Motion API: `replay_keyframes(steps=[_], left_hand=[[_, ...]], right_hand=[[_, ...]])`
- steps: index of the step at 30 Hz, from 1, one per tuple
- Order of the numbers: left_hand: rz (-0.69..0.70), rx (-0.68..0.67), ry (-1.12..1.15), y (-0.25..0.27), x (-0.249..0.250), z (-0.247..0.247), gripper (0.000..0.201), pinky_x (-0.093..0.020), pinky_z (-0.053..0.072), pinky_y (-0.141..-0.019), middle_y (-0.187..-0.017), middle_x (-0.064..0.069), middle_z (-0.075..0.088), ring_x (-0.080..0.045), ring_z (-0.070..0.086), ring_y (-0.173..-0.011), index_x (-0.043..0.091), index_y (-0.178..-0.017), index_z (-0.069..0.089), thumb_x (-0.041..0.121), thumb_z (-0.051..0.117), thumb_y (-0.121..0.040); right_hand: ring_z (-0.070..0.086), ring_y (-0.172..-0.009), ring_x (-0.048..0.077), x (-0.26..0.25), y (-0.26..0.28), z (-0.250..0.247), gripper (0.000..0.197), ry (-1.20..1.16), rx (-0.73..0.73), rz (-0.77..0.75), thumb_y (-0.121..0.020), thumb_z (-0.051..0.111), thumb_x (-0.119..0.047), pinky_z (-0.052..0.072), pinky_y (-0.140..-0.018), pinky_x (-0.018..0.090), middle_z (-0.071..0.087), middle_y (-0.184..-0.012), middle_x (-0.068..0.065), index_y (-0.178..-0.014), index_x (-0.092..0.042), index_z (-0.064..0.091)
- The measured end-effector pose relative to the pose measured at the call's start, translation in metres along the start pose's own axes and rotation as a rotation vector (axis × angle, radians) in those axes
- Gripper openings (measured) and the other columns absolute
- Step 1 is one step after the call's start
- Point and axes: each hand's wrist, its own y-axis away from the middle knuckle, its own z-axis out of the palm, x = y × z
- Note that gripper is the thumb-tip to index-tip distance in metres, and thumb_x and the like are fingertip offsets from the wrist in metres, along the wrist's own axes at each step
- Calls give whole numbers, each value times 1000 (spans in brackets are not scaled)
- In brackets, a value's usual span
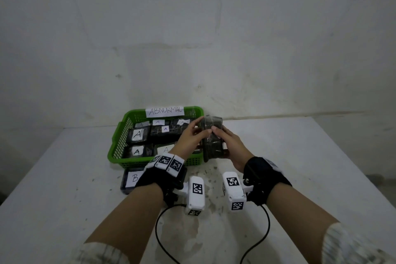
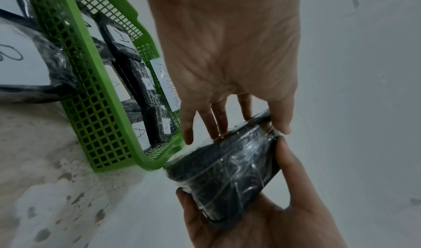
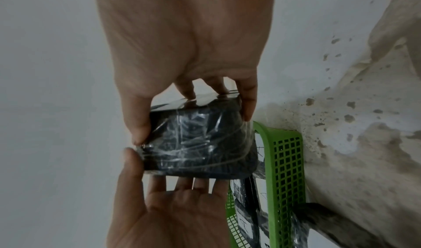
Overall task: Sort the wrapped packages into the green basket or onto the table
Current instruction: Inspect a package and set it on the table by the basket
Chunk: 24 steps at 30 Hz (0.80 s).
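A dark package wrapped in clear film is held up on edge just right of the green basket. My left hand holds its left side, thumb on the top edge and fingers across the face. My right hand grips its right side and lower end. In the left wrist view the left hand pinches the package beside the basket's corner. From the right wrist, the right hand clamps the package between thumb and fingers. No label shows on this package.
The basket carries an "ABNORMAL" sign and holds several dark packages labelled A. A package labelled B lies on the white, stained table in front of the basket. Black cables trail near the front edge.
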Motion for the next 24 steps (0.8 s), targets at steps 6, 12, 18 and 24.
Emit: replay_keyframes(steps=[6,12,18,24], left_hand=[[-28,13,28,-2,0,-4,55,-37,49,-95,-121,-11,60,-23,61,-106,14,-142,37,14,57,-91],[-53,-18,120,-1,-1,-8,57,-39,48,-95,-110,-4,64,-20,63,-99,14,-142,34,-1,53,-90],[-51,25,161,3,5,-6,51,-45,46,-99,-115,-7,64,-24,62,-106,12,-139,38,19,55,-92],[-51,9,240,9,22,-5,67,-54,36,-105,-138,-7,52,-27,49,-125,27,-138,39,67,25,-87]], right_hand=[[58,-116,17,2,-1,1,67,75,-12,17,-81,67,-45,50,-93,39,60,-131,0,-141,-28,43],[63,-104,15,-6,2,1,36,91,-27,-11,-92,61,-22,51,-79,25,64,-121,5,-125,-27,47],[62,-93,14,-8,5,2,45,107,65,-69,-90,65,-33,48,-75,23,62,-116,8,-129,-25,44],[54,-76,10,-14,7,-3,41,201,111,-101,-88,62,-43,39,-63,18,62,-102,3,-115,-15,50]])
